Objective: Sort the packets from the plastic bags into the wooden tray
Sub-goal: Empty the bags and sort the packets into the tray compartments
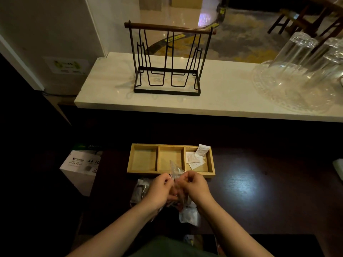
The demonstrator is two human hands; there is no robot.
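Both forearms reach in from the near edge, and the left hand [161, 188] and right hand [194, 188] meet over the dark table [259, 191], each pinching the mouth of a clear plastic bag [176, 172] between curled fingers. It looks like the bag-opening step. More bags [189, 214] lie under and just behind the wrists, their contents too dim to read. Just beyond the grip sits the wooden tray [170, 173]; its right compartment holds white packets [195, 158], while the middle and left ones are bare. The next move likely calls for parting the bag's mouth and drawing out packets for an unfilled compartment.
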